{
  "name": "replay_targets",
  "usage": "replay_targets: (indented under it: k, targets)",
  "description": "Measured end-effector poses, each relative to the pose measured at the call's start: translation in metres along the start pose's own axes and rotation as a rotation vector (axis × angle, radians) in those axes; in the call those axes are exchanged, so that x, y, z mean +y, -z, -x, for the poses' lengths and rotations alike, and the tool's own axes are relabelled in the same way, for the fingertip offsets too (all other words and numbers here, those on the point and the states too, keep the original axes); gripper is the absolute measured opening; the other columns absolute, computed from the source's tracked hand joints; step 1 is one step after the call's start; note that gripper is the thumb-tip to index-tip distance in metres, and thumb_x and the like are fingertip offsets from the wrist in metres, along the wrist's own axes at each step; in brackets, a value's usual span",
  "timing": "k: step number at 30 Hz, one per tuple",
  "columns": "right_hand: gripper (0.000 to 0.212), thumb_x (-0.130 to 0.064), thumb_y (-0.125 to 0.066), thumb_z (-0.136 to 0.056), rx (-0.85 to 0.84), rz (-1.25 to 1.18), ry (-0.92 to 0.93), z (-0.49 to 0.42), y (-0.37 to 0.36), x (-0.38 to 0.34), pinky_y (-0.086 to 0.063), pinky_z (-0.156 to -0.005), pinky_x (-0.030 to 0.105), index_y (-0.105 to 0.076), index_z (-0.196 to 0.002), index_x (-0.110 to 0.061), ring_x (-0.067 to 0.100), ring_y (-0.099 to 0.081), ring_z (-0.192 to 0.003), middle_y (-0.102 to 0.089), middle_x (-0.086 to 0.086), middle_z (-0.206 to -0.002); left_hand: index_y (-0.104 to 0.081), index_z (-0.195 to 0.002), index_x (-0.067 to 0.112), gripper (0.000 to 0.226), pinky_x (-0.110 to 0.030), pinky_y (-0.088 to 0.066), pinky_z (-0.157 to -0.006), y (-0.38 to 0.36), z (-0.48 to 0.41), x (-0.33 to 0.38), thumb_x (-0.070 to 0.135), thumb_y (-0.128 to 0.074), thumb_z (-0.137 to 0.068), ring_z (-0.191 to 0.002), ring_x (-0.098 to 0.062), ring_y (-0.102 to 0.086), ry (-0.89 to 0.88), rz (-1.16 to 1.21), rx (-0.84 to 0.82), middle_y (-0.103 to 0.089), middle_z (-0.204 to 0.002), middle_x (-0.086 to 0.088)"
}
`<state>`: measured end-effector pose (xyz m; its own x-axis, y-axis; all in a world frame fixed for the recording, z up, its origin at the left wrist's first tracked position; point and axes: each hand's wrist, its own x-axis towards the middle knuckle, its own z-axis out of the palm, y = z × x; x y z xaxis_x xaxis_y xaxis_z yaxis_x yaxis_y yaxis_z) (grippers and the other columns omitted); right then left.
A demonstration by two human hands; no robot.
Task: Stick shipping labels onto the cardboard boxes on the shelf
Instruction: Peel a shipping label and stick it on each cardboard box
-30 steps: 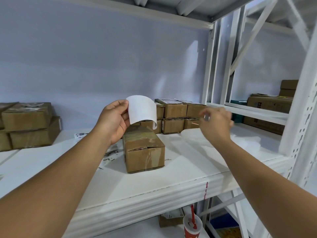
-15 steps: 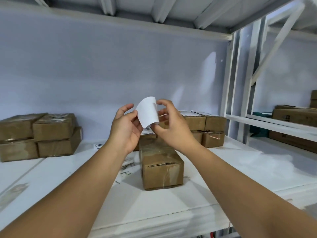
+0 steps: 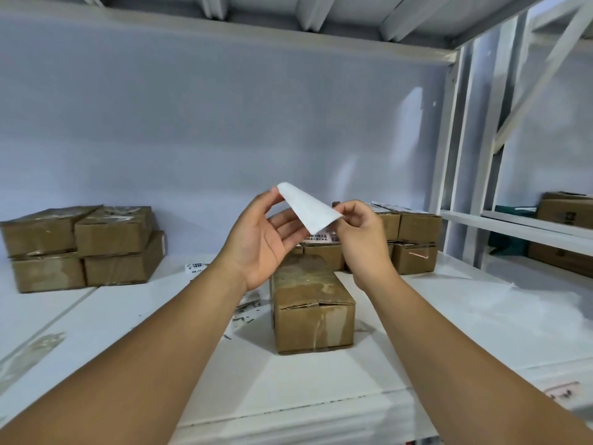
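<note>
Shipping label (image 3: pixel 308 211), a blank white sheet seen from its unprinted side, is held in the air between both hands, directly above and clear of the cardboard box (image 3: pixel 312 303) standing alone near the front of the shelf (image 3: pixel 449 319). It is curled and slopes down from upper left to lower right. Left hand (image 3: pixel 261 240) is turned palm toward the camera and pinches the upper left corner at the thumb tip; its remaining fingers are loosely spread behind the sheet. Right hand (image 3: pixel 361 234) pinches the lower right corner between thumb and curled fingers. The box below bears no label on its taped top. Against the back wall, a stack of brown boxes (image 3: pixel 85 245) stands at the left, and a second group of boxes (image 3: pixel 414 240) at the right, partly hidden behind the right hand, with printed labels on the top ones. A printed slip (image 3: pixel 194 268) and paper scraps (image 3: pixel 247 311) lie on the shelf left of the lone box. More boxes (image 3: pixel 564 234) sit in the adjoining bay at far right.
</note>
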<state>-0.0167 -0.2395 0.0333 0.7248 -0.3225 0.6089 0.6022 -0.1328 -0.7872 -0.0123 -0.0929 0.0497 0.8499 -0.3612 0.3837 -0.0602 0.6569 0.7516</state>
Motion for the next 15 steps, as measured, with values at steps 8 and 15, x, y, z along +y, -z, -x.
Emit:
replay_targets:
  k: [8,15]
  targets:
    - [0.021,-0.016,-0.056,-0.093,0.05,-0.162,-0.244,-0.005,0.004,0.006,-0.048,-0.075,0.037,-0.063,-0.074,-0.018,0.029,-0.067,-0.093,-0.074,0.002,-0.089,-0.059,-0.094,0.017,0.004,-0.023,-0.052,-0.068,0.008,-0.006,0.001,0.015,-0.059,-0.091,-0.078,-0.015,-0.061,-0.194,-0.448,0.251,-0.067,-0.095,-0.007]
    - [0.017,-0.019,-0.056,-0.094,-0.014,-0.129,-0.327,-0.002,0.002,0.004,-0.05,-0.089,0.045,-0.068,-0.083,-0.017,0.028,-0.068,-0.097,-0.074,0.006,-0.095,-0.056,-0.096,0.022,0.015,-0.028,-0.046,-0.07,0.012,-0.011,-0.006,0.018,-0.067,-0.086,-0.075,-0.012,-0.057,-0.222,-0.647,0.276,-0.065,-0.086,-0.001]
